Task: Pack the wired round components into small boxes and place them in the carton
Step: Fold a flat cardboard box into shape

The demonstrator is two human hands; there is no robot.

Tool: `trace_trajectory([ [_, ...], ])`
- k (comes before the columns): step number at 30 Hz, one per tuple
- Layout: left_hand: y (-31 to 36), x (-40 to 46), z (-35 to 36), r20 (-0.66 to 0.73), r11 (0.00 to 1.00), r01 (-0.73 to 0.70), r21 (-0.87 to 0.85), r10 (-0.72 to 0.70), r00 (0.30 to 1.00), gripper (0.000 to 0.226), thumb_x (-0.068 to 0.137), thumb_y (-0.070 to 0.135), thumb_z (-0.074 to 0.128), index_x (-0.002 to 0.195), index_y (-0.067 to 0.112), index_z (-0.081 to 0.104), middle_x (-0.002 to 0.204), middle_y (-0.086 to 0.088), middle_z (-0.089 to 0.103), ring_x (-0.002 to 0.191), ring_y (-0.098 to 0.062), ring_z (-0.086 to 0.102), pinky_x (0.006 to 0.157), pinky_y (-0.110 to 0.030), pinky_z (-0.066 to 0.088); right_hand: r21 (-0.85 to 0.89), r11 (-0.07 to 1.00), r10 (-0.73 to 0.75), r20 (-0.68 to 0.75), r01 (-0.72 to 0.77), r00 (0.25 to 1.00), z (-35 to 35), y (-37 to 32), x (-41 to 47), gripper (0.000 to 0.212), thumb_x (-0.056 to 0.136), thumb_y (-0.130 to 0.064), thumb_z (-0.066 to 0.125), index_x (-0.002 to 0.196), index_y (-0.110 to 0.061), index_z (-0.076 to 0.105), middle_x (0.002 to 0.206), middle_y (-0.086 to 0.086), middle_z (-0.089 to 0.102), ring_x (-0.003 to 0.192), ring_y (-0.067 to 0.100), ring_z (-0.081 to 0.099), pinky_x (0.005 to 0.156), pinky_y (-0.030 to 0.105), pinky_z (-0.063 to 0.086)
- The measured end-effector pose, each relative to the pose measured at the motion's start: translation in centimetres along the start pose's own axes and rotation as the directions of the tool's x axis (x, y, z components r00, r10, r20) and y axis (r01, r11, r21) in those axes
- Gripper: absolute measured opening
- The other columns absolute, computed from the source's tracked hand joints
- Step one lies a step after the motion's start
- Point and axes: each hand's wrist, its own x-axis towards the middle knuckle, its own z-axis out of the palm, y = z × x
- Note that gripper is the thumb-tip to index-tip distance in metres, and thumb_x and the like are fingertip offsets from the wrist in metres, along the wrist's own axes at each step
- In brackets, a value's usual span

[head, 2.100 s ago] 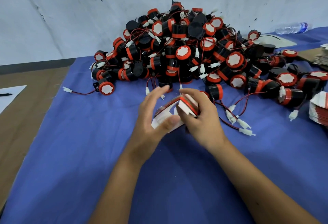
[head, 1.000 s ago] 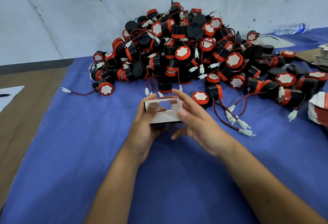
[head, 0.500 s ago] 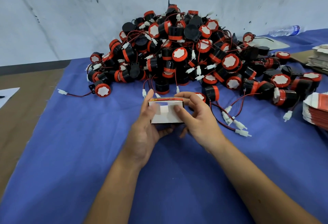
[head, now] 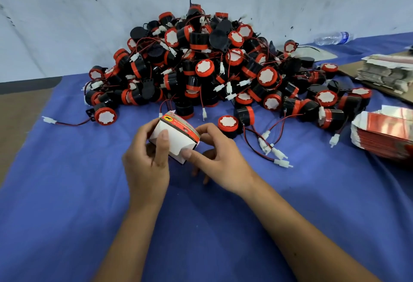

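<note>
From the head view, both hands meet over the near middle of the blue cloth (head: 67, 192), working a small box (head: 173, 138) that is white inside with a red printed band along its far edge. The left hand (head: 145, 161) grasps the box from the left, thumb laid across the white panel, and the right hand (head: 219, 158) pinches its right near corner, thumb pressing a white flap. The step in hand looks like folding up or closing one end of the box; whether it already holds a component cannot be told, since its inside is hidden. If it is empty, the next move calls for one hand to let go and pick a single unit while the other keeps the open end facing up. The closest candidate is a loose component (head: 228, 124) just right of the box, its red and black leads trailing right to white plugs (head: 277, 155) (those leads will need tucking in with it). Beyond, the pile of components (head: 201, 69) rises against the far wall, wires tangled among them, so pulling one out may drag its neighbours. A stack of flat boxes (head: 386, 132) lies at the right edge, another paper stack (head: 388, 71) sits farther back, and a water bottle (head: 333, 37) lies far right. No carton is in view.
</note>
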Motion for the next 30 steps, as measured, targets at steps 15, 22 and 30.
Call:
trace_trajectory([
  [15, 1.6, -0.1, 0.9, 0.131, 0.983, -0.136, -0.124, 0.152, 0.98, 0.024, 0.105, 0.028, 0.057, 0.122, 0.021, 0.073, 0.124, 0.005, 0.071, 0.119, -0.021, 0.067, 0.097, -0.047, 0.056, 0.077, 0.993, -0.086, -0.047, 0.089, 0.995, 0.3, -0.1, 0.4, 0.039, 0.091, -0.031, 0.078, 0.126, -0.024, 0.062, 0.108, -0.007, 0.072, 0.096, 0.012, 0.07, 0.074, 0.026, 0.056],
  [22, 1.8, -0.4, 0.9, 0.43, 0.774, 0.47, -0.425, -0.285, 0.857, 0.066, 0.093, 0.07, 0.03, 0.152, 0.045, 0.044, 0.153, 0.009, 0.054, 0.139, -0.012, 0.053, 0.116, -0.047, 0.044, 0.449, 0.892, 0.043, 0.034, -0.053, 0.999, 0.3, -0.2, 0.5, 0.034, 0.097, -0.024, 0.065, 0.13, -0.015, 0.062, 0.119, 0.009, 0.073, 0.107, 0.028, 0.071, 0.08, 0.044, 0.061],
  [30, 2.5, -1.2, 1.9, 0.419, 0.885, 0.328, -0.332, -0.174, 0.891, 0.044, 0.099, 0.059, 0.034, 0.142, 0.054, 0.039, 0.139, 0.024, 0.058, 0.129, 0.0, 0.059, 0.103, -0.034, 0.054, 0.328, 0.944, 0.033, 0.014, -0.036, 0.999, 0.9, 0.4, 0.5, 0.032, 0.104, -0.015, 0.057, 0.134, -0.023, 0.057, 0.128, 0.004, 0.069, 0.121, 0.028, 0.065, 0.1, 0.061, 0.053],
])
